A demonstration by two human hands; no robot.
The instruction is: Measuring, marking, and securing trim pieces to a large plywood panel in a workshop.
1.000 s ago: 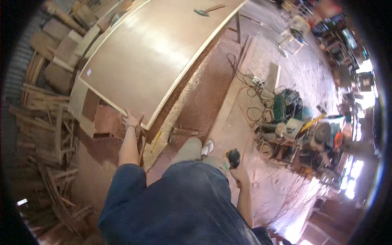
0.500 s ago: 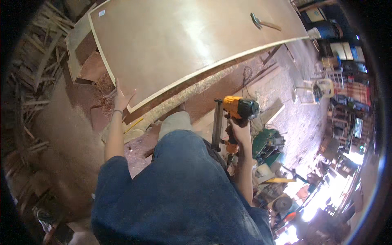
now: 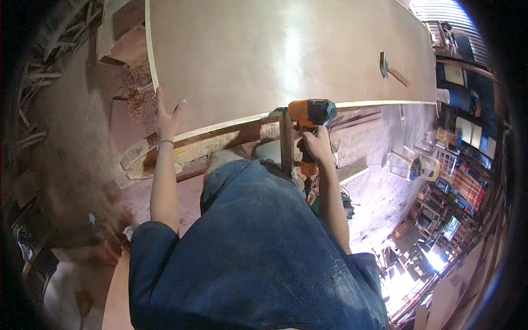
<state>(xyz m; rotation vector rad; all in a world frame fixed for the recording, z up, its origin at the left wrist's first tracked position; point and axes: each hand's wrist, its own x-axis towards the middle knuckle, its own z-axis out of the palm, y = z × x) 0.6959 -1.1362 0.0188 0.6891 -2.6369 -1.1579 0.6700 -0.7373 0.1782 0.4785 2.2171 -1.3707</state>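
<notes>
A large flat wooden panel (image 3: 231, 66) with pale edge strips lies in front of me. At its near left corner rests my left hand (image 3: 168, 118), thumb and forefinger stretched apart along the edge; the other fingers are mostly hidden. My right hand (image 3: 318, 144) is closed round the handle of a yellow and black nail gun (image 3: 308, 113). The gun's long magazine (image 3: 286, 143) points down towards me, and its nose is at the panel's near edge; whether it touches cannot be made out. On the panel's right part lies a hammer (image 3: 395, 70) with a wooden handle.
Under the panel's near edge runs a rough timber beam (image 3: 192, 148). Wood shavings (image 3: 140, 88) lie left of the panel, with scrap wood (image 3: 41, 77) further left. A plastic chair (image 3: 429, 168) stands on the right, before cluttered shelves (image 3: 456, 187). A thin cable crosses the floor.
The nail gun has moved forward and slightly left, up to the panel's near edge. My left hand stays at the corner. The view has shifted, so the hammer appears further right and lower.
</notes>
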